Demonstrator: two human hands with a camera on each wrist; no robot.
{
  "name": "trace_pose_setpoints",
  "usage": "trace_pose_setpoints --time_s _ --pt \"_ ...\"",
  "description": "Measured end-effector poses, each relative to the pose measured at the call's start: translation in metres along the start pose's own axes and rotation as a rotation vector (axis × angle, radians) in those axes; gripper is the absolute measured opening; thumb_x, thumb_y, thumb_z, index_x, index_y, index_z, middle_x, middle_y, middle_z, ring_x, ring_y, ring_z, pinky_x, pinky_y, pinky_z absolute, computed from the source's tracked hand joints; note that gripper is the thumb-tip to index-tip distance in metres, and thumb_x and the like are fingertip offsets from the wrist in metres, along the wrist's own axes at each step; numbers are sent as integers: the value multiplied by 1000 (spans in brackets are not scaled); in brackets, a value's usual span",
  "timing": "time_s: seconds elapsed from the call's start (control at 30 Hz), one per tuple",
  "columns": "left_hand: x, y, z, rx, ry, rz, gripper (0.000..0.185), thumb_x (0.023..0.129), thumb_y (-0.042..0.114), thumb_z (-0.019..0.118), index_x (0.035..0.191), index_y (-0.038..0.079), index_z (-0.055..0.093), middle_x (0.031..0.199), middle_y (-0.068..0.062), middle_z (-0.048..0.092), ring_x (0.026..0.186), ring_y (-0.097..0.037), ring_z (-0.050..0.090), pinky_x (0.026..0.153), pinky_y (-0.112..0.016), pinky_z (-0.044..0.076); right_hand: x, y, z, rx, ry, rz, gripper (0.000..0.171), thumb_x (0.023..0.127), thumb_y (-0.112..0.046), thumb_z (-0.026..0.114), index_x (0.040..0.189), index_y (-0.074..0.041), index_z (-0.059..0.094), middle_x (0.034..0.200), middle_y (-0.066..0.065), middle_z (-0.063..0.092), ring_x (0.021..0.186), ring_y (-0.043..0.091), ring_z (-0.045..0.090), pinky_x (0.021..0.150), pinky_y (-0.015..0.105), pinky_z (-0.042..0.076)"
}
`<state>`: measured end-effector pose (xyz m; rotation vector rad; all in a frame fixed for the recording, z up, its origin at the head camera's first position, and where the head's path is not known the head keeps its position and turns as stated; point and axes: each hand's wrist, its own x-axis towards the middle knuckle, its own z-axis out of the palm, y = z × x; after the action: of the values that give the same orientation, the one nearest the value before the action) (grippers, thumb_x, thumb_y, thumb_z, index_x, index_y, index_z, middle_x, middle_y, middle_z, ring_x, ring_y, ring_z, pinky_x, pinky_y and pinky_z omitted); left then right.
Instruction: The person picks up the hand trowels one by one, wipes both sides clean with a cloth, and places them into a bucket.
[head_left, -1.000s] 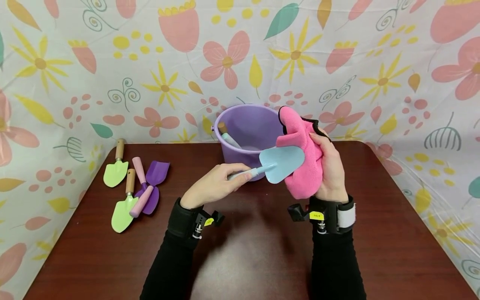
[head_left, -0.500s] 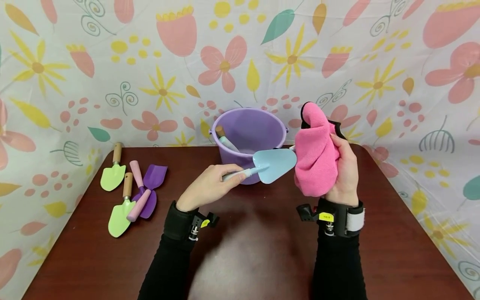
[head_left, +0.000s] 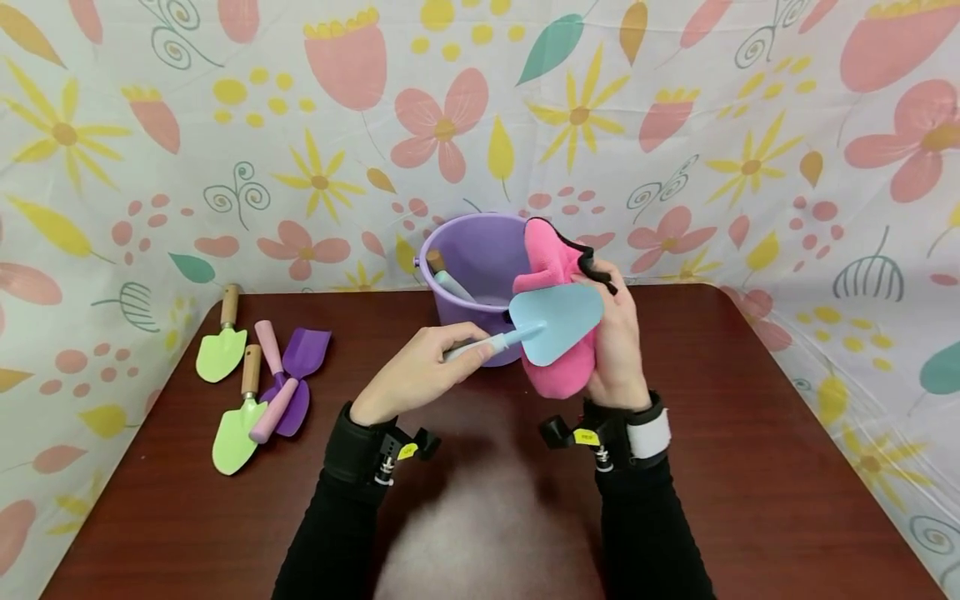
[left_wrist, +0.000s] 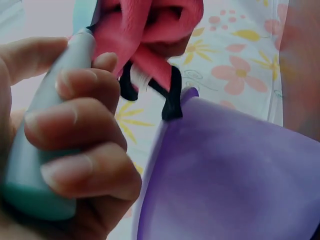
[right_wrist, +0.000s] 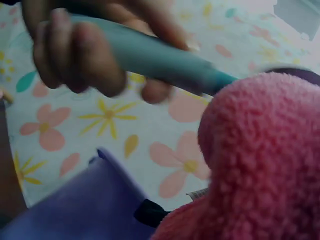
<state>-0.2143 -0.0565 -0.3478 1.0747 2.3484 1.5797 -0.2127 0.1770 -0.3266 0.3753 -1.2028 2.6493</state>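
My left hand [head_left: 423, 371] grips the pale handle of a light blue hand trowel [head_left: 558, 323], its blade pointing right. In the left wrist view the fingers [left_wrist: 82, 125] curl round that handle, which ends in a green tip. A pink fluffy cloth [head_left: 558, 375] with black edging is bunched in my right hand [head_left: 617, 333]. It lies behind the trowel blade and overlaps it in the head view. Both hands are in front of a purple bucket [head_left: 468, 312], whose right side is covered by the cloth. Inside the bucket a handle with a wooden end [head_left: 450, 279] leans on the left wall.
On the left of the brown table [head_left: 480, 517] lie two green trowels [head_left: 221, 354] with wooden handles. Beside them, two purple shovels [head_left: 306, 352] with pink handles lie crossed. A floral cloth backdrop [head_left: 300, 208] hangs right behind the table.
My right hand with the pink cloth first moved right, away from the trowel blade, then came back left behind it. The left hand with the trowel has hardly moved.
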Motion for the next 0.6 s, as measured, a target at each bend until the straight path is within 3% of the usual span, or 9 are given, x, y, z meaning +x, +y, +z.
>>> trace_pose_setpoints --time_s 0.17,0.27,0.43,0.6 --pt "5 2 8 -65 -52 -2 20 100 41 55 98 23 64 67 -3 47 56 -18 40 53 -30 35 -6 4 8 7 -61 -20 21 97 -20 62 113 -8 55 100 5 62 81 16 62 66 23 50" --pt "7 1 10 -76 -78 -24 22 100 43 54 97 23 62 67 -4 47 55 -18 40 53 -30 35 -4 5 8 -21 -15 -73 17 99 -17 57 113 -6 55 95 6 60 78 15 60 66 22 48" --pt "4 0 11 -86 -108 -79 23 99 44 54 97 23 61 67 -6 46 54 -19 38 52 -30 33 -2 5 6 -142 146 -165 18 96 -8 56 114 -4 57 114 12 55 85 18 57 69 23 46" --pt "3 0 10 -32 -105 -92 21 99 45 54 97 25 61 66 -3 46 55 -16 39 53 -29 33 -2 -1 4 -140 185 -174 16 95 -5 56 110 -3 57 133 13 51 102 23 57 79 26 49"
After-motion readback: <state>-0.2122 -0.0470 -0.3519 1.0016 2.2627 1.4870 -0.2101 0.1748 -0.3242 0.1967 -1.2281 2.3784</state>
